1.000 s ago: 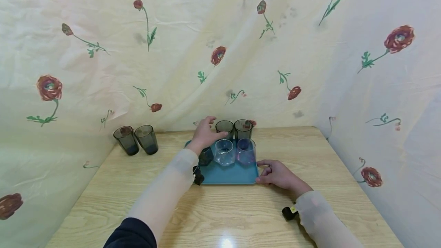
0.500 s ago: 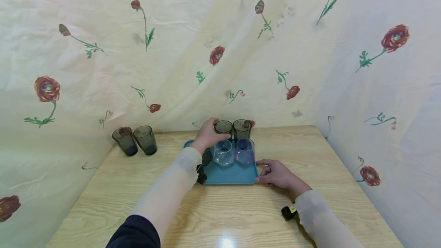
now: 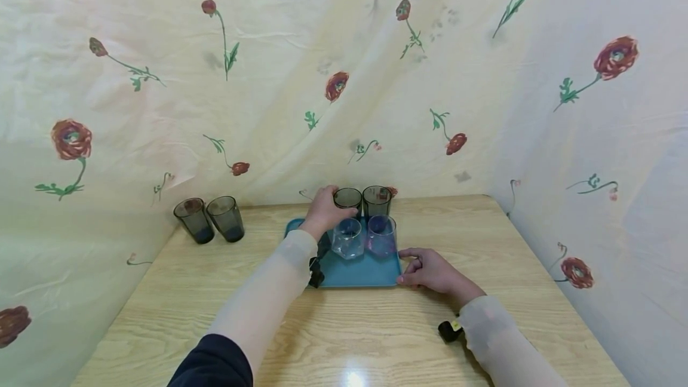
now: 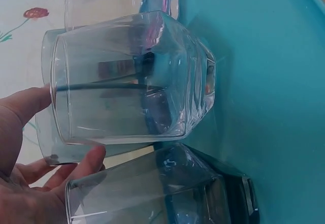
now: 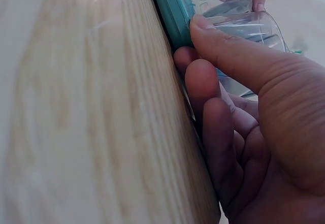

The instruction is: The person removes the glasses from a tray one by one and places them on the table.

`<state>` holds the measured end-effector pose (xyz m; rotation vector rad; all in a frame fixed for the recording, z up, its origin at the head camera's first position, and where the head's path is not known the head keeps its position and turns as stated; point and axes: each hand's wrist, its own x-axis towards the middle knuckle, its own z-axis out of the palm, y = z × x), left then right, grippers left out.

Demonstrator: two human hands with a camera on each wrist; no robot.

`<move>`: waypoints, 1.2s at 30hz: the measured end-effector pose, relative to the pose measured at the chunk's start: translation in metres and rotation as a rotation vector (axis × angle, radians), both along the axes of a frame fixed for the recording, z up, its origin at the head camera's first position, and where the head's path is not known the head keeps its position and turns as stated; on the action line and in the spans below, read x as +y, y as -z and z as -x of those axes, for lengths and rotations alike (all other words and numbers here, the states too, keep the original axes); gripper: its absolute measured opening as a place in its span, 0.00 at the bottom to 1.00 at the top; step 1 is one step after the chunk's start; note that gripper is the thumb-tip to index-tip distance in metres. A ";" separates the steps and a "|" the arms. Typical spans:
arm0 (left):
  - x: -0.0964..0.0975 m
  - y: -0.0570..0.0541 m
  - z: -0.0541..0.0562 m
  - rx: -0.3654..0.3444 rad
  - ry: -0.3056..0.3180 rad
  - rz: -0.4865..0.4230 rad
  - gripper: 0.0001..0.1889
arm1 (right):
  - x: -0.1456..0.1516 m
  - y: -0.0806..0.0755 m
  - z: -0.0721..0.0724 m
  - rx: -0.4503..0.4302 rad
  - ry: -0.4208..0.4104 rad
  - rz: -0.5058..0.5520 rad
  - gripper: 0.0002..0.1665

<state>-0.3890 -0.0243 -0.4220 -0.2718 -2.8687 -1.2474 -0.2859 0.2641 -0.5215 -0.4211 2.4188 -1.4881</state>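
Observation:
My left hand (image 3: 325,211) reaches over a blue tray (image 3: 365,273) and grips the back-left grey glass (image 3: 348,197) near its rim, thumb on the near side and fingers round the far side. A second grey glass (image 3: 378,200) stands right beside it. In front of these are a clear faceted glass (image 3: 348,242) and a purple-tinted glass (image 3: 382,240). The left wrist view shows a dark faceted glass (image 4: 198,193) under this hand, mostly hidden by the wrist in the head view. My right hand (image 3: 430,270) holds the tray's right edge near its front corner, thumb on the rim.
Two more grey glasses, an outer one (image 3: 194,220) and an inner one (image 3: 226,218), stand at the table's back left corner. Floral cloth (image 3: 279,106) hangs behind and beside the wooden table (image 3: 344,327).
My left hand has moved slightly right and its spread fingers have come round the back-left grey glass. The right hand stays at the tray's edge.

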 end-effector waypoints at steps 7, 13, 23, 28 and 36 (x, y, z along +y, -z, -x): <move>0.001 0.001 0.002 0.004 0.003 -0.011 0.43 | 0.000 -0.002 -0.001 0.004 -0.001 -0.009 0.47; 0.001 0.002 0.003 0.014 -0.010 -0.034 0.42 | -0.001 -0.003 0.000 0.010 0.007 -0.029 0.46; 0.001 0.004 0.000 0.041 -0.059 -0.083 0.42 | -0.001 0.000 0.002 0.005 0.010 -0.024 0.47; -0.001 0.002 0.001 0.059 -0.059 -0.123 0.41 | 0.000 0.000 0.003 0.010 0.012 -0.025 0.47; -0.007 -0.001 0.000 0.089 -0.068 -0.167 0.41 | 0.001 0.003 0.002 0.003 0.012 -0.011 0.47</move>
